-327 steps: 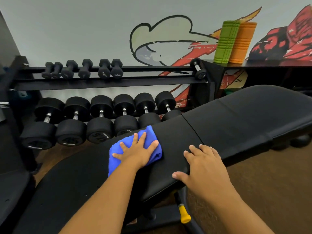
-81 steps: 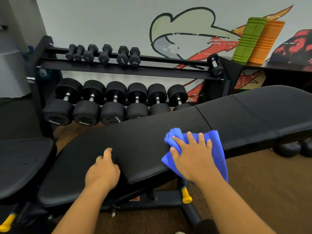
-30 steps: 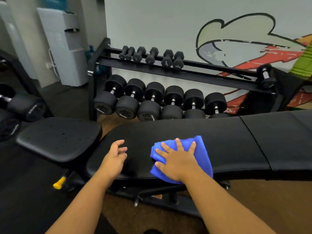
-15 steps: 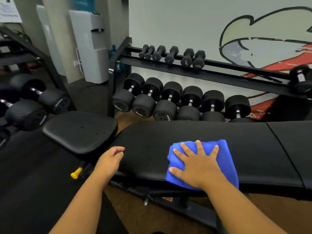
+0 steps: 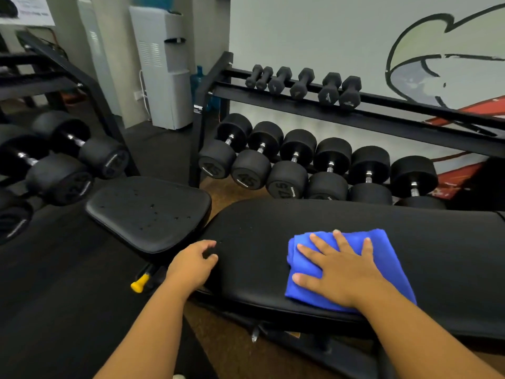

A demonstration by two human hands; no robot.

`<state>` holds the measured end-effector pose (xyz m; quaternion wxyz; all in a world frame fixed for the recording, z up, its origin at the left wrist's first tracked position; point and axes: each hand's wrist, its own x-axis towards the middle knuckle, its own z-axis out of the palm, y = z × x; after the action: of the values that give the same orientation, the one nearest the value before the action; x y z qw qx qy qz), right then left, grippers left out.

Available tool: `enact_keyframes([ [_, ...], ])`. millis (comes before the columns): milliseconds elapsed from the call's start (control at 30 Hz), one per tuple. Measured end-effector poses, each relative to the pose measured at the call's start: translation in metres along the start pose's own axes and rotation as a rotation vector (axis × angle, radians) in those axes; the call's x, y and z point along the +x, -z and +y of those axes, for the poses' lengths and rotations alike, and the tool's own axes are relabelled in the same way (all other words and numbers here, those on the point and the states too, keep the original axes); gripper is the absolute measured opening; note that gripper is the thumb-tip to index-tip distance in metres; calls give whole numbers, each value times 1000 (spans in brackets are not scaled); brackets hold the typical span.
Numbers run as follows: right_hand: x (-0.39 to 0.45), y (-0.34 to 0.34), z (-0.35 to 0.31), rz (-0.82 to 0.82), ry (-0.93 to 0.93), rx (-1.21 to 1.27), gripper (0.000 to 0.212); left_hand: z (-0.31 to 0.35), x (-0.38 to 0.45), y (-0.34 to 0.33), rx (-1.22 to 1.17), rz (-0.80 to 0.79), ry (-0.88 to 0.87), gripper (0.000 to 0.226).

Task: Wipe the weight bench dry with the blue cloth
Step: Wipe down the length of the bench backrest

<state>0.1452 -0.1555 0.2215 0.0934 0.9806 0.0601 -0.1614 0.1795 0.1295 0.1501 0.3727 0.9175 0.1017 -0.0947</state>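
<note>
Far left, large black dumbbells point(image 5: 62, 165) lie on a dark rack point(image 5: 54, 77) beside black floor matting point(image 5: 54, 283). Next comes the bench's separate seat pad point(image 5: 149, 212), black and speckled with small droplets, with a yellow-tipped adjustment pin point(image 5: 140, 282) below its near edge. A narrow gap separates this pad from the long back pad, the surface point(image 5: 437, 255) being wiped.

The left hand point(image 5: 192, 265) rests at the rounded left end of the surface, its grip loose, fingers lightly curled against the edge without closing round anything. A few droplets show on the pad just beyond its fingertips.

The blue cloth point(image 5: 388, 258) is a bright royal-blue towel folded into a thick rectangle, its layered fold visible at its left side. It lies on the near half of the surface, its lower edge draping over the front rim. The right hand point(image 5: 338, 269) presses flat on top of it, grip apart, fingers spread and straight.

Behind the bench, a two-tier dumbbell rack point(image 5: 382, 113) holds six small hex dumbbells point(image 5: 303, 84) on its upper rail and six large round dumbbells point(image 5: 295, 165) below, some marked 45. The surface's far edge sits close to these. To the right of the cloth, the pad runs on bare to the frame's edge; brown floor point(image 5: 232, 351) shows beneath the near rim.
</note>
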Motion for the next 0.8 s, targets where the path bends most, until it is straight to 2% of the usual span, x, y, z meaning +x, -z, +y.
enact_keyframes([
  [133, 39, -4, -40, 43, 18, -19, 77, 0, 9, 2, 242, -104, 35, 53],
  [267, 52, -1, -58, 17, 214, -38, 56, 2, 12, 5, 317, -118, 27, 54],
  [333, 50, 5, -51, -31, 272, -29, 52, 3, 12, 7, 327, -123, 16, 54],
  [400, 51, 10, -38, -36, 250, 6, 50, 2, 13, 7, 326, -125, 16, 54],
  [467, 57, 11, -30, -14, 144, 32, 51, 1, 13, 6, 332, -120, 16, 53],
  [533, 68, 8, -33, 5, 34, 14, 54, 1, 13, 4, 363, -111, 8, 53],
  [600, 75, 6, -47, 4, 1, -21, 57, 3, 12, 1, 385, -106, 14, 52],
  [800, 52, 3, -42, -16, 244, -42, 51, 17, 18, 5, 411, -145, 81, 52],
])
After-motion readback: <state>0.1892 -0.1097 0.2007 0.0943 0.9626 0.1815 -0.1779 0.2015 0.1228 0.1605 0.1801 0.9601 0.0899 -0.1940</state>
